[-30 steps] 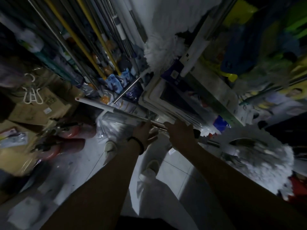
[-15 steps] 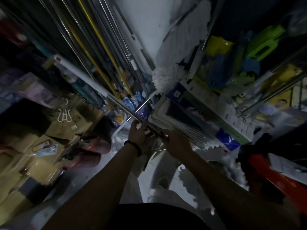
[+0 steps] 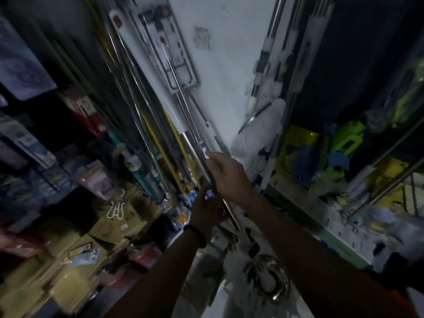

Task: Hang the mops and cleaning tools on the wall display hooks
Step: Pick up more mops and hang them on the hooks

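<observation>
I hold a long mop by its shiny metal handle (image 3: 183,134), which now stands almost upright against the white wall (image 3: 224,72). Its white upper part reaches up among other hanging poles. My right hand (image 3: 226,174) grips the handle higher up. My left hand (image 3: 207,208), with a dark wristband, grips it just below. The mop's white stringy head with a metal ring (image 3: 267,281) hangs low near the floor between my arms. Several silver and yellow handles (image 3: 160,145) hang to the left of mine.
White string mops (image 3: 263,125) hang at the right of the wall. Shelves with green, blue and yellow packaged goods (image 3: 321,152) stand at the right. Cardboard boxes (image 3: 110,226) and packets crowd the left. The scene is dim and blurred.
The mop handle has swung from lying across in front of me to nearly upright against the wall. Both hands rose with it, and my view tilted up.
</observation>
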`<state>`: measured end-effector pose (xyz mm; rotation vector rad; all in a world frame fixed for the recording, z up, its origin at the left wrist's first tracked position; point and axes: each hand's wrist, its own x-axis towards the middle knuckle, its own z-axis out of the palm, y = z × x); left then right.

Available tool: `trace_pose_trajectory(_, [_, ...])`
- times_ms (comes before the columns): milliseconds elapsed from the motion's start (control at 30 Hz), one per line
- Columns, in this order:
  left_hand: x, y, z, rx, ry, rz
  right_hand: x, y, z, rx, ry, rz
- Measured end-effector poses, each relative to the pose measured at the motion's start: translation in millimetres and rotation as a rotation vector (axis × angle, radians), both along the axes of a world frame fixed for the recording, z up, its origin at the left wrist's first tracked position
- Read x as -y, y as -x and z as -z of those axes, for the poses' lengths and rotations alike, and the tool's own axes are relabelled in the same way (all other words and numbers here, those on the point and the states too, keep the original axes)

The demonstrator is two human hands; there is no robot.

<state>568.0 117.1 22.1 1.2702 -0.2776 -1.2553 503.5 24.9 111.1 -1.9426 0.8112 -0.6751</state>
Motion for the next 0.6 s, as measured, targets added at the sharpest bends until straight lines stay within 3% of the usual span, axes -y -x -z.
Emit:
trace_pose_trajectory(200, [9.4, -7.6, -41.9, 0.23, 0.109, 0.061, 25.4, -25.0, -89.1, 0.068, 0.119, -0.049])
trace_pose_trajectory(433, [14.0, -14.5, -80.7, 0.256, 0.164, 0.178, 48.7, -39.1, -154.9, 0.17, 0.24, -0.057])
trace_pose_trajectory(600, [29.2, -43.2, -124.7, 0.421, 0.19, 0.227, 67.7, -48.9, -188.0, 0.226, 0.253, -0.02])
